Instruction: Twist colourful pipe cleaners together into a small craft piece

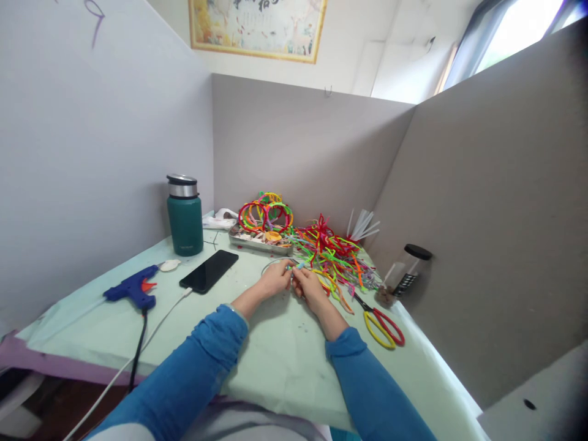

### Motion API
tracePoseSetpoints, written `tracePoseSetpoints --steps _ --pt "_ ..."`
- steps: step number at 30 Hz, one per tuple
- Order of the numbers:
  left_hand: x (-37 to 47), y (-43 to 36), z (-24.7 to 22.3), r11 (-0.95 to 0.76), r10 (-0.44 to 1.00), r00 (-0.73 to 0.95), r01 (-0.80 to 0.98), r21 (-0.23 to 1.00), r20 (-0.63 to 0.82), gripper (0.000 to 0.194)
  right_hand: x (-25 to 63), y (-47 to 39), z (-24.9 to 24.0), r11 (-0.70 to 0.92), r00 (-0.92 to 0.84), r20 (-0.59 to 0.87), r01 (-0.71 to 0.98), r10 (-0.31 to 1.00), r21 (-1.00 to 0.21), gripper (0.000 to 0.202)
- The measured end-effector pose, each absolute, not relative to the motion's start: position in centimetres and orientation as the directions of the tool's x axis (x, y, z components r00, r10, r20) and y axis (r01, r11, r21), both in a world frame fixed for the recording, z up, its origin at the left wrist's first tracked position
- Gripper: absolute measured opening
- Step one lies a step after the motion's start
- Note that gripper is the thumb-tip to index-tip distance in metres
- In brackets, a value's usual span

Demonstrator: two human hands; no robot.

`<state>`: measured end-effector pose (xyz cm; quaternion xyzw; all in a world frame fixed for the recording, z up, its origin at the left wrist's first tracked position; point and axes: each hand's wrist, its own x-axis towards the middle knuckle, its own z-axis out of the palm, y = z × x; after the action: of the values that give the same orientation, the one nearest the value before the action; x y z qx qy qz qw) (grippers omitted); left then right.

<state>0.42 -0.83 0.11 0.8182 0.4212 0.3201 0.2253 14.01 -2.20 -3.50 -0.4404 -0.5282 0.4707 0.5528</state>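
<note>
My left hand and my right hand meet over the middle of the table, fingers pinched close together. Between their fingertips shows a small light blue pipe cleaner, mostly covered by the fingers. A thin curved band sticks out to the left of my left hand; its other end is hidden. Just beyond my right hand lies a tangled heap of coloured pipe cleaners, with a few yellow and orange ones close to the knuckles.
Pipe-cleaner-wrapped hoops rest on a metal tray. Scissors lie at right near a tilted clear jar. White sticks stand behind. At left are a green bottle, phone and blue glue gun with cords.
</note>
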Motion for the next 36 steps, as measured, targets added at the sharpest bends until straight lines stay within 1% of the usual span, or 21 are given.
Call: tracePoseSetpoints --steps 10,20,28,36 --pt "0.47 -0.68 -0.19 -0.568 0.811 0.465 0.476 0.672 0.356 0.038 14.12 -2.07 -3.61 0.159 0.000 0.160 -0.068 0.987 -0.985 0.032" --pt "0.40 -0.81 -0.21 -0.591 0.805 0.432 0.526 0.612 0.406 0.035 14.20 -2.11 -3.38 0.111 0.013 0.110 -0.140 0.994 -0.984 0.022" --pt "0.30 -0.88 -0.16 -0.545 0.834 0.346 0.639 0.543 0.430 0.031 14.24 -2.25 -3.29 0.117 0.023 0.115 -0.145 0.993 -0.983 0.029" --pt "0.27 -1.07 0.03 -0.572 0.817 0.375 0.624 0.532 0.438 0.033 14.33 -2.08 -3.54 0.132 0.000 0.133 -0.153 0.991 -0.979 0.037"
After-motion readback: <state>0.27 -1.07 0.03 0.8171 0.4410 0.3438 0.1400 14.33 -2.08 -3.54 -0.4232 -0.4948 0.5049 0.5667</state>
